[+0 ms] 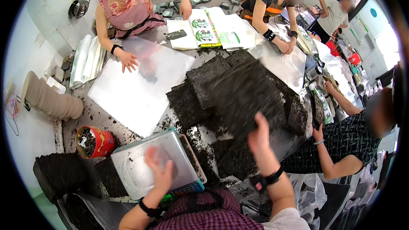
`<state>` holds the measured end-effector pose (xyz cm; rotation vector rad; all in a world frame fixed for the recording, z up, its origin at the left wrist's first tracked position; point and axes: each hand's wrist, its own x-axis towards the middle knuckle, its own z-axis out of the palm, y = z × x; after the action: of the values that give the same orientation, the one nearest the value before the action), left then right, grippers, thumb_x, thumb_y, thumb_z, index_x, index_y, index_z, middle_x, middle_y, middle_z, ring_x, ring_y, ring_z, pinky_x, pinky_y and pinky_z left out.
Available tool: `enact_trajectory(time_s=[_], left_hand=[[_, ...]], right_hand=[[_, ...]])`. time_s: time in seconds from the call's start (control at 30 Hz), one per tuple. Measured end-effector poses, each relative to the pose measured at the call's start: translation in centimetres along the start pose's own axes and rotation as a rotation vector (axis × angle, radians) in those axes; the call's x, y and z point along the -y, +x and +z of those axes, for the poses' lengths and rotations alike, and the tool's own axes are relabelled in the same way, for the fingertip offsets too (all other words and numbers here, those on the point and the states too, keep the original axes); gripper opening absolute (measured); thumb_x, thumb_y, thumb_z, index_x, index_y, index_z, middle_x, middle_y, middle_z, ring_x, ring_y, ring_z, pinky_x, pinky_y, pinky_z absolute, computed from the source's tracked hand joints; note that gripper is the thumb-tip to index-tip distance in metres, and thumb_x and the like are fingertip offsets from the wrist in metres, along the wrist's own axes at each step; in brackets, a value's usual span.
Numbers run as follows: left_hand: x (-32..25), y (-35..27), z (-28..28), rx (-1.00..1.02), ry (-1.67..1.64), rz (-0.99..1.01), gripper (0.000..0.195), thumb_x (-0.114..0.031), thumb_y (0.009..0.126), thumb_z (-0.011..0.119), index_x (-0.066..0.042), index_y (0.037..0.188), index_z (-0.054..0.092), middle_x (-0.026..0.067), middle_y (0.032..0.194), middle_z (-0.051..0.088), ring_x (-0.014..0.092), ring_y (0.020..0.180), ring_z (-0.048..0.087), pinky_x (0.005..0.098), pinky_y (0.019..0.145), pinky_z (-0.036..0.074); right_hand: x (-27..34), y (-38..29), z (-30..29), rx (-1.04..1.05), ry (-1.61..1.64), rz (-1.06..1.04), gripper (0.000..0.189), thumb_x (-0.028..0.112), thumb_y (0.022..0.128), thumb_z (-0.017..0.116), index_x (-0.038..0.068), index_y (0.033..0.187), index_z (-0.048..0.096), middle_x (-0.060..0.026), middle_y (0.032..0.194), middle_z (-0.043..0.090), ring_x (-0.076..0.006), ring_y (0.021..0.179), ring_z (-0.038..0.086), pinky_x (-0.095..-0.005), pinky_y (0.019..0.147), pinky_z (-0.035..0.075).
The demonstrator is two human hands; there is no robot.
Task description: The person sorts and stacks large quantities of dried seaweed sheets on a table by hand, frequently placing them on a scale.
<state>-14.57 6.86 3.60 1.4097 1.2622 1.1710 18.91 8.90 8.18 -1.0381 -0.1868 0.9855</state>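
My right hand (260,134) grips the near edge of a square stack of dried dark seaweed sheets (243,92), blurred by motion and held over more seaweed. My left hand (158,164) is blurred too, its fingers apart above the steel pan of a weighing scale (127,163), holding nothing. Whether it touches the pan I cannot tell. Square seaweed slabs (185,105) lie beyond and around the held stack, some overlapping. Darker loose pieces (238,159) rest on the table between my hands.
A red bucket (105,143) holding scraps stands left of the scale, near a thick seaweed stack (59,174). Nested beige tubs (52,99) lean by the wall. Clear plastic sheets (140,86) cover part of the table. Co-workers stand across and at right, one hand (127,61) on the plastic.
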Motion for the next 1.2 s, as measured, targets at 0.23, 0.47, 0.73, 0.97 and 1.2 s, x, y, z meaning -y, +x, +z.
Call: enact_trajectory(time_s=[0.23,0.47,0.73,0.97,1.2], left_hand=[[10.1,0.2,-16.5,-0.658,0.359,-0.168,0.066,0.0,0.085,0.053,-0.007,0.144,0.023,0.0149,0.145,0.028,0.028,0.135,0.028,0.0439,0.11,0.023],[21.7,-10.6,-32.7,-0.869,1.23,-0.538,0.069,-0.021,0.083,0.067,0.0,0.139,0.033,0.0226,0.138,0.038,0.038,0.127,0.036,0.0434,0.106,0.03],[21.0,-11.0,-33.6,-0.552,0.686,-0.763,0.072,-0.048,0.07,0.076,0.0,0.119,0.056,0.0202,0.114,0.062,0.036,0.107,0.058,0.0425,0.092,0.045],[15.8,-10.9,-34.6,-0.539,0.839,-0.773,0.055,-0.033,0.079,0.073,0.0,0.115,0.051,0.0196,0.105,0.063,0.034,0.097,0.062,0.0408,0.083,0.048],[3.8,-10.9,-38.8,-0.49,-0.397,-0.657,0.036,-0.019,0.091,0.06,0.0,0.121,0.052,0.0065,0.114,0.061,0.017,0.102,0.059,0.0299,0.087,0.047]], right_hand=[[2.2,28.2,-1.6,-0.129,0.107,0.195,0.044,0.031,0.086,0.061,0.006,0.122,0.055,-0.0064,0.126,0.056,-0.025,0.112,0.053,-0.0418,0.098,0.04],[-5.0,35.3,-7.7,-0.466,-0.271,0.233,0.052,0.034,0.087,0.059,-0.001,0.125,0.052,-0.0147,0.129,0.053,-0.0311,0.115,0.051,-0.0459,0.099,0.038],[-1.8,7.0,-6.3,0.095,-0.7,-0.122,0.044,0.02,0.094,0.056,0.003,0.134,0.045,-0.0072,0.131,0.05,-0.0164,0.119,0.047,-0.0293,0.102,0.035],[-8.5,-5.1,-30.5,-0.459,-1.081,0.131,0.04,0.024,0.091,0.059,-0.001,0.121,0.05,-0.0109,0.119,0.055,-0.022,0.106,0.052,-0.0346,0.092,0.041],[-10.5,-7.3,-37.8,-0.342,-1.264,-0.035,0.031,0.019,0.089,0.061,-0.007,0.107,0.059,-0.0159,0.108,0.061,-0.0228,0.092,0.059,-0.034,0.082,0.047]])
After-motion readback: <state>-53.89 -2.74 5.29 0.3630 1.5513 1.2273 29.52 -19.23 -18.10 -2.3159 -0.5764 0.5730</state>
